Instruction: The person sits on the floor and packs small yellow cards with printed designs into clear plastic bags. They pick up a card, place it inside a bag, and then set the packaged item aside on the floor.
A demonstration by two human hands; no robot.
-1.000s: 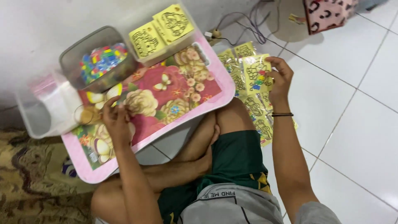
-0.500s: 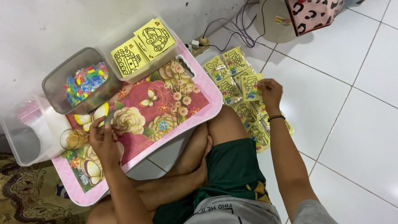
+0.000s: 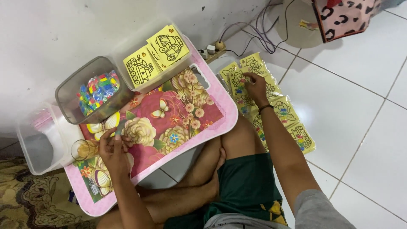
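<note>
- The left hand [image 3: 113,149] rests on the tray [image 3: 220,101], a pink-rimmed plastic rectangle printed with flowers and butterflies; its fingers [image 3: 118,136] pinch something small and thin, too small to identify.
- The right hand [image 3: 256,87] lies flat on the packets [image 3: 285,111], its fingers spread over glossy yellow square sleeves with line drawings, laid overlapping in a row on the white tiled floor [image 3: 356,106].
- A clear tub [image 3: 68,91] of bright beads sits on the tray's far edge.
- Beside it, a clear box [image 3: 127,44] holds yellow cards [image 3: 154,55] standing tilted.
- A small round cup [image 3: 81,149] stands just beside the left hand.
</note>
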